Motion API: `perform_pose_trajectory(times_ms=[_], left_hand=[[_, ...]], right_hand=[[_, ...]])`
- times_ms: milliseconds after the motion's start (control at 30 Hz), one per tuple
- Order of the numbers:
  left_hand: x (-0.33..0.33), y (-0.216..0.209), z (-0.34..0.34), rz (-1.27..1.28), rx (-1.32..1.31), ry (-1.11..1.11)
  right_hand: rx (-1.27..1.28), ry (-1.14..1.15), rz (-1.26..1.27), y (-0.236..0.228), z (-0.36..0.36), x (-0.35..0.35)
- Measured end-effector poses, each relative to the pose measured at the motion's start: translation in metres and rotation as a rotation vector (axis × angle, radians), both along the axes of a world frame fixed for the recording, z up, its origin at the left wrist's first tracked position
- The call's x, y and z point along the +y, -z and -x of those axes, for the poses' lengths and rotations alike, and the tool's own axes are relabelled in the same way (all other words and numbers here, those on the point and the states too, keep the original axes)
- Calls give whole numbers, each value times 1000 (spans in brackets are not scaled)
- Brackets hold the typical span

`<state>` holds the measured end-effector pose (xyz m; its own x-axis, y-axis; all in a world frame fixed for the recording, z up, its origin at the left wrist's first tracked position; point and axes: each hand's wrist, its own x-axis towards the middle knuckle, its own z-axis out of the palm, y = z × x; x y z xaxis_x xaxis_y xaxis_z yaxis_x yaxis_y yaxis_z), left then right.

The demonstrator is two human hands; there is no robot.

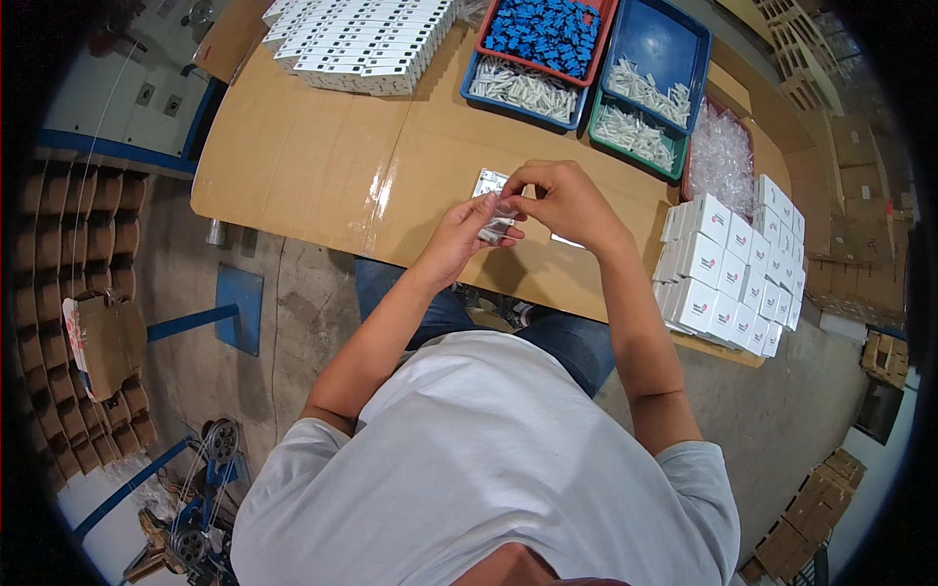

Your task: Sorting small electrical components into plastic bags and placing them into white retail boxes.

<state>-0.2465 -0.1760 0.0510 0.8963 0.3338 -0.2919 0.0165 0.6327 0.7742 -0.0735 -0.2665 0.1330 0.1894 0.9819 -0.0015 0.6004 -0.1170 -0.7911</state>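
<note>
Currently pinching a small clear plastic bag between left hand and right hand fingertips — just above the cardboard-covered table, near its front edge. Best kept taut, mouth held open, grip light — contents unclear.

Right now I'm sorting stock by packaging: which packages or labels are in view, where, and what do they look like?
Small clear bag: pinched between left hand and right hand.
White boxes: stacked at the table's right edge, square, small red mark.
White cards: stacked at the far edge, long, dark spots.
Clear bags: heaped in the red tray, far right.
</note>
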Motion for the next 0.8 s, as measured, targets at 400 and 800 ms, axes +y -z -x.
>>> perform_pose_trajectory(times_ms=[400, 800], left_hand=[[-7, -11, -5, -26, 3, -89], [-12, -43, -13, -308, -36, -305]], right_hand=[[148, -103, -85, 7, -7, -24], [508, 408, -247, -10, -6, -39]])
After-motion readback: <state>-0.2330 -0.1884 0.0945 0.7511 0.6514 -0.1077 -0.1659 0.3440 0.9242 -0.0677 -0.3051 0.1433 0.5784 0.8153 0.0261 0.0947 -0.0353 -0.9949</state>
